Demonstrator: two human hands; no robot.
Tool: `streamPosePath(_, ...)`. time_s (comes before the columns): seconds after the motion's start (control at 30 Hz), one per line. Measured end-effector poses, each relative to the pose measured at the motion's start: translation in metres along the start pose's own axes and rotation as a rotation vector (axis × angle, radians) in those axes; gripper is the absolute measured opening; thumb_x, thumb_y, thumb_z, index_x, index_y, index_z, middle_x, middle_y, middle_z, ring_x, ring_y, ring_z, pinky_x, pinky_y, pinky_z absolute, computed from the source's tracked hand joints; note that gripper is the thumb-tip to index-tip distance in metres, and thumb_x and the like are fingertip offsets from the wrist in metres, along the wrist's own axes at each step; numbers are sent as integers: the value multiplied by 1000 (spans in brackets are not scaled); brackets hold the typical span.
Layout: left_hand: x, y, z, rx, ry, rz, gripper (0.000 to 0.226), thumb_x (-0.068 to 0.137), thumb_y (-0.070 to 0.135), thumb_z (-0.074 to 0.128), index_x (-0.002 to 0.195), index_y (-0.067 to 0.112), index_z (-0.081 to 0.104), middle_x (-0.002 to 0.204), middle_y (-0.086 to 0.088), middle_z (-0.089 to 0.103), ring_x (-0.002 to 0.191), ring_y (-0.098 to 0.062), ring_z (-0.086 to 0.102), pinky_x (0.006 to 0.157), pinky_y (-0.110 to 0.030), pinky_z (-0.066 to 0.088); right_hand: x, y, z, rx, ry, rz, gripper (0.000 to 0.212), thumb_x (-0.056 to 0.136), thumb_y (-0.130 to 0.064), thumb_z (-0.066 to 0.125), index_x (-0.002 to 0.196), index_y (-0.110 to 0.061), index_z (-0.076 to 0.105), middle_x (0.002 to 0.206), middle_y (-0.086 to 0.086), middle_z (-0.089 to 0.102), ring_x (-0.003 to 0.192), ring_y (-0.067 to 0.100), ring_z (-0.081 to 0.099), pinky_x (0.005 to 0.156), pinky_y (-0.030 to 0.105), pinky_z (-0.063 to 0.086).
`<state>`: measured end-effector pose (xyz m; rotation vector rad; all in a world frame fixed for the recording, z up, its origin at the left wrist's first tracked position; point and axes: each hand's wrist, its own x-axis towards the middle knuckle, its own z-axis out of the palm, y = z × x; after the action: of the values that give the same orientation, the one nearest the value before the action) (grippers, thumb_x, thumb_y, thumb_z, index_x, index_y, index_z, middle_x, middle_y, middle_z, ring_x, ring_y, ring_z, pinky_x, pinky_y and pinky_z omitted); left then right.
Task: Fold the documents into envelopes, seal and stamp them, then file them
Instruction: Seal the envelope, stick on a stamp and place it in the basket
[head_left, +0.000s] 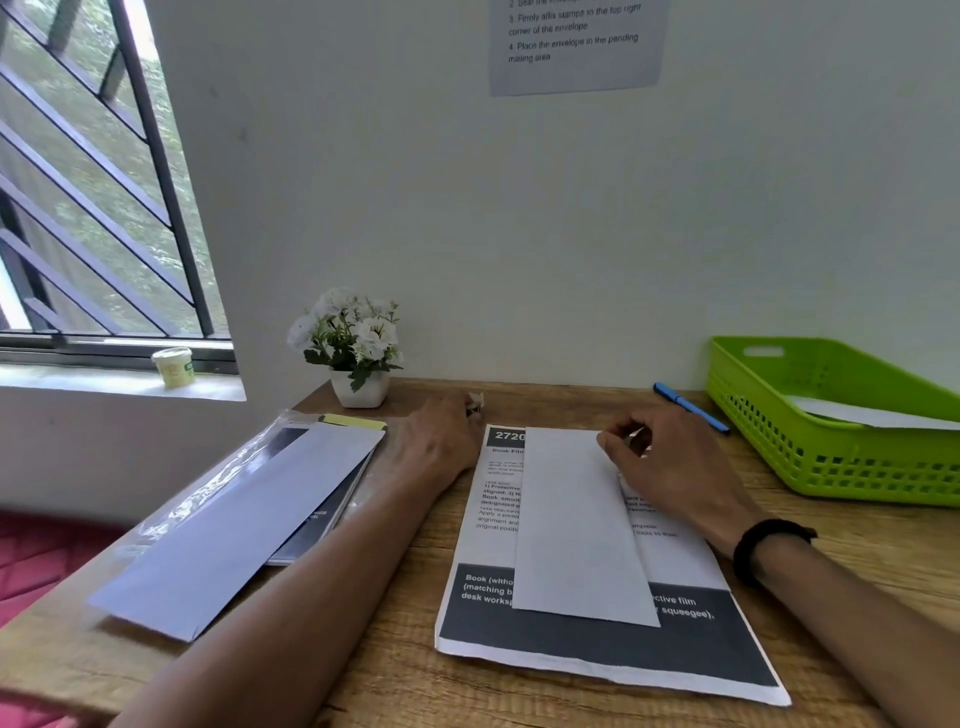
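Wooden worktop (405, 670) carries a stack of printed white documents (597, 654) with a long white envelope (576, 525) lying on top. Right hand (670, 467): grip closed in a pinch at the envelope's far right corner. Left hand (441, 447): fingers curled beside the stack's far left corner; whether the grip holds anything cannot be told. Green plastic basket (831, 457) at right holds white paper.
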<state>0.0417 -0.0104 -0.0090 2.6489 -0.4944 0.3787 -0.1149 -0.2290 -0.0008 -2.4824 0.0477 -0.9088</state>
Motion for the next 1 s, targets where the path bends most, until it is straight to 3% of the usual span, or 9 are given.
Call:
streamPosePath(0.13,2,-1,-2,-212,29,17,32,100,51,49,120,29,61,108,1,70,96,-24,66,80,-42,53,3,6,-2,36,45,-12,22,90,-27,74,76,-39,63,74,-20,69,69,-1,66,65,9,46)
streamPosePath(0.2,0,4,-5,-401,-12,81,26,102,45,55,114,24,63,99,2,68,88,-19,62,77,-37,52,3,5,-3,99,78,4,10,90,-27,74,83,-32,68,80,-18,71,71,1,67,69,23,55)
streamPosePath(0.3,-5,20,-9,-573,-36,219,14,102,35,60,100,23,65,86,6,65,77,-12,55,67,-28,44,5,2,-6,194,127,44,12,88,-30,77,98,-26,71,87,-18,72,81,-4,68,69,20,56)
streamPosePath(0.43,-18,43,-15,-588,-86,410,12,102,31,61,97,21,65,82,8,64,70,-7,55,63,-25,45,6,0,-9,323,78,81,34,85,-32,81,116,-26,68,100,-16,74,91,-7,68,74,11,53)
streamPosePath(0.57,-24,53,-16,-562,-124,517,11,99,30,61,95,21,65,78,10,62,68,-9,55,63,-32,46,8,-1,-9,523,52,149,46,80,-29,87,121,-24,67,98,-8,77,85,2,74,68,18,57)
streamPosePath(0.8,-25,55,-12,-529,-143,539,6,99,25,65,94,22,66,80,13,61,71,-6,55,64,-27,45,10,-2,-10,552,79,164,36,81,-12,85,113,-21,69,79,-12,79,65,1,69,62,10,49)
streamPosePath(1.0,-24,50,-9,-501,-127,481,12,99,30,64,94,19,67,77,13,60,66,-3,50,62,-22,38,7,-6,-11,625,46,209,32,82,-12,85,110,-18,70,81,-6,80,70,3,71,59,14,52)
